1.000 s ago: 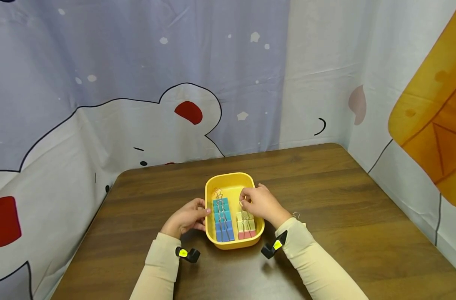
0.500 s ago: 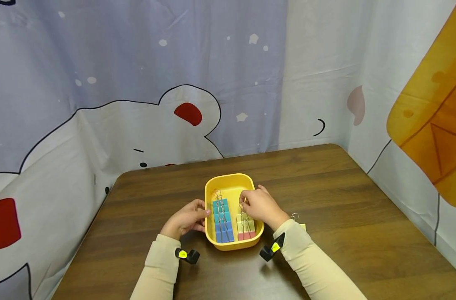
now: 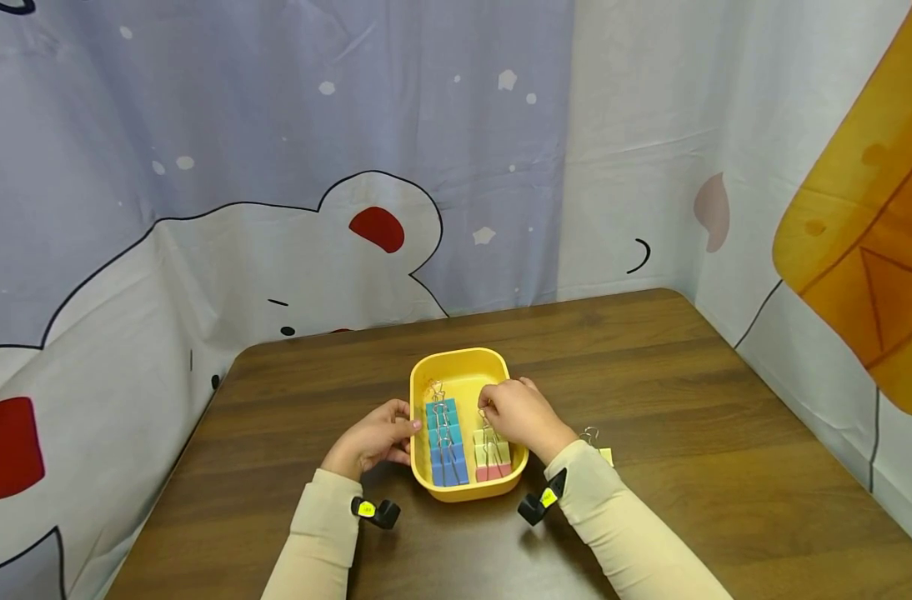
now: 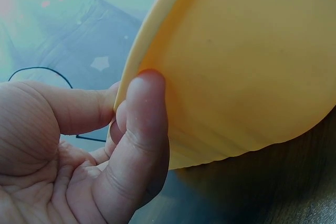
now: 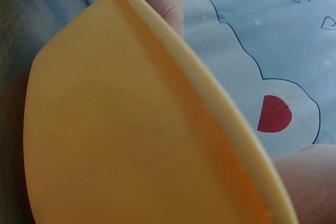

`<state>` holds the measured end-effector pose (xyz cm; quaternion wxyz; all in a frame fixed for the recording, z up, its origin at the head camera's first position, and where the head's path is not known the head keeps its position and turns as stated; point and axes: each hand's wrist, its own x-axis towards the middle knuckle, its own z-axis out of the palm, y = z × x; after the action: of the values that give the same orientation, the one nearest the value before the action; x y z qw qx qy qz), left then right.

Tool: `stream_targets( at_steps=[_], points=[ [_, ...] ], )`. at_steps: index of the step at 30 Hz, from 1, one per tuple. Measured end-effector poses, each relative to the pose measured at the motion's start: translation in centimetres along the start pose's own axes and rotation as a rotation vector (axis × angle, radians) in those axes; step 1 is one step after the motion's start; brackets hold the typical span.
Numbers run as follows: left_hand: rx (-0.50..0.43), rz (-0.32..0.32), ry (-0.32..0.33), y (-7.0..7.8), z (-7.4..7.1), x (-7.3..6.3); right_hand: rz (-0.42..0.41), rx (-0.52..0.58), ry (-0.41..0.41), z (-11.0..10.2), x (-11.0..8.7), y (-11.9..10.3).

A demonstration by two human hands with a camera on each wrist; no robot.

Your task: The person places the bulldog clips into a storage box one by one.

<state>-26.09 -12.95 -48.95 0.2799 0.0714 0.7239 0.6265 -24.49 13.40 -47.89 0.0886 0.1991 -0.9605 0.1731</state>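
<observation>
A yellow plastic tray [image 3: 456,360] stands on the table, holding two rows of binder clips. In the left row, teal binder clips [image 3: 443,421] lie behind blue binder clips [image 3: 450,467]. The right row has pale yellow binder clips [image 3: 492,450] behind a pink binder clip [image 3: 493,472]. My left hand [image 3: 377,433] grips the tray's left wall, thumb and fingers on either side of the rim in the left wrist view. Over the right wall reaches my right hand [image 3: 527,412], fingertips pinching the wire handles of the rearmost pale yellow binder clip. The right wrist view shows mostly tray wall, hiding those fingertips.
Another pale yellow binder clip [image 3: 606,455] lies on the brown wooden table [image 3: 726,467], just right of my right wrist and partly covered by the sleeve. A printed curtain [image 3: 501,167] hangs along the table's back and sides.
My right wrist has shifted slightly left, uncovering more of the loose pale yellow binder clip. The left hand, the tray and the rows stay as they were.
</observation>
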Motion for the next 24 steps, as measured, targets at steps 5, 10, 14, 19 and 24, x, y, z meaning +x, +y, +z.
stream_targets(
  at_steps=[5, 10, 14, 19, 24],
  points=[
    [0.002, -0.001, -0.002, 0.1, 0.02, -0.12, -0.025, 0.005, 0.013, 0.04, -0.06, 0.03],
    [0.0, -0.001, -0.002, 0.11, -0.05, -0.07, -0.03, 0.01, 0.003, 0.0, -0.04, 0.04],
    [-0.002, -0.002, 0.0, 0.24, -0.02, -0.16, -0.026, 0.007, -0.015, 0.0, 0.05, -0.03],
    [-0.002, -0.007, 0.002, 0.3, 0.04, -0.17, -0.025, -0.001, -0.02, 0.01, 0.06, -0.14],
    [0.002, -0.008, 0.005, 0.19, -0.01, -0.06, -0.046, -0.012, -0.012, -0.08, -0.01, -0.18]
  ],
)
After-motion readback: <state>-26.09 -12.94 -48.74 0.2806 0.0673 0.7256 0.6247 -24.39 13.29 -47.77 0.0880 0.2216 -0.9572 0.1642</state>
